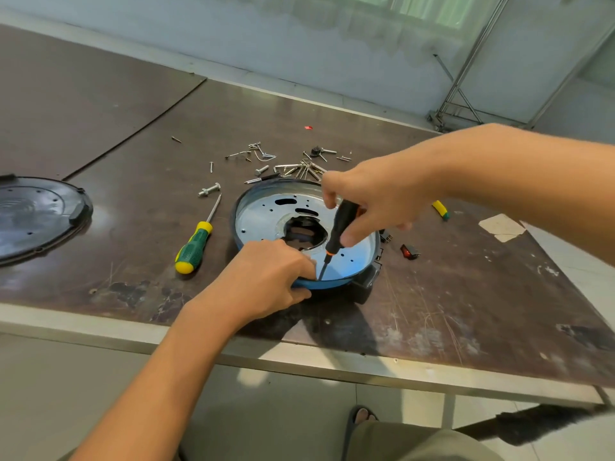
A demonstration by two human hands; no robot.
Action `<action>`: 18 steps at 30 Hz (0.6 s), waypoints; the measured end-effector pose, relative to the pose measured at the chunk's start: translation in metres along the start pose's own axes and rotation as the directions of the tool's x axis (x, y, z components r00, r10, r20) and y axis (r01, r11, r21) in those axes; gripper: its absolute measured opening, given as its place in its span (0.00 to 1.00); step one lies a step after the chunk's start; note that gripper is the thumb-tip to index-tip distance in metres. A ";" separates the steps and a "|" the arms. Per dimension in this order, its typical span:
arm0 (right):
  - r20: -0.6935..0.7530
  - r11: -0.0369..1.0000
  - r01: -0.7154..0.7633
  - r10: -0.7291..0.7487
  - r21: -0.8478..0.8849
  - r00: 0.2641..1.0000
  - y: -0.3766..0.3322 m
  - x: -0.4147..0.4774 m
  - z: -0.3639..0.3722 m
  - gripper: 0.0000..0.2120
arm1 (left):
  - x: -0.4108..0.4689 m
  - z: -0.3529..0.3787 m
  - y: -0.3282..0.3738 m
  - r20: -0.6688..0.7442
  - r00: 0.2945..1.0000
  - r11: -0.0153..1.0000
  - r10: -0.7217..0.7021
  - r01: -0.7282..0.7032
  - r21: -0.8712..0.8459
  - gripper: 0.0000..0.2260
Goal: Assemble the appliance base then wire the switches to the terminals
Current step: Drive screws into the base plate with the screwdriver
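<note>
Head view shows the round appliance base lying on the worktop. The right grip is curled round a black screwdriver whose tip stands at the base's near rim. The left grip clamps that rim, fingers inside and thumb outside, with the fingertips just beside the shaft. If the tip slips, it would likely jab those fingers or scar the metal plate. Hard pressure at the rim could tip the base. Whether a screw sits under the tip is hidden; a tilted shaft might cross-thread one. The red switch and loose screws lie near enough to be knocked away.
</note>
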State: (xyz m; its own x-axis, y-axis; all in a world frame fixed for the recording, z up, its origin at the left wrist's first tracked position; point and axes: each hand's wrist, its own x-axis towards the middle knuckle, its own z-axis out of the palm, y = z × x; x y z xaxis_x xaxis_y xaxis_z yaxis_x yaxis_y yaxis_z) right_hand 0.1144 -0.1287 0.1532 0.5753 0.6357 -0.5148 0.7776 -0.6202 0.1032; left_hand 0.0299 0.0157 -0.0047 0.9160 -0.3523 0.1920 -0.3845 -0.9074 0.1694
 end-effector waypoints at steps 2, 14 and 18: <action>-0.070 0.996 0.075 -0.078 -0.051 0.994 0.000 -0.003 0.002 0.11 | 0.000 0.000 -0.001 -0.008 1.000 1.000 -0.003 0.003 -0.031 0.13; -0.107 0.984 0.138 -0.150 -0.110 0.983 -0.003 -0.007 0.004 0.17 | 0.000 0.000 -0.003 -0.020 1.000 0.998 0.001 -0.002 -0.068 0.15; -0.307 0.963 0.174 -0.232 -0.204 0.923 -0.004 -0.006 0.012 0.16 | 0.001 0.000 -0.004 -0.020 1.000 0.998 0.006 -0.007 -0.063 0.15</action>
State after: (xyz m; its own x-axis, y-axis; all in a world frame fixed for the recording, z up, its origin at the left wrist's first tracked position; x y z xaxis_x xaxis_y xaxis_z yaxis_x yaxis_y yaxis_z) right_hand 0.1045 -0.1352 0.1454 0.4285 0.8718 -0.2375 0.9011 -0.3929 0.1836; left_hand 0.0323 0.0192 -0.0055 0.9113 -0.3531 0.2119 -0.3975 -0.8887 0.2286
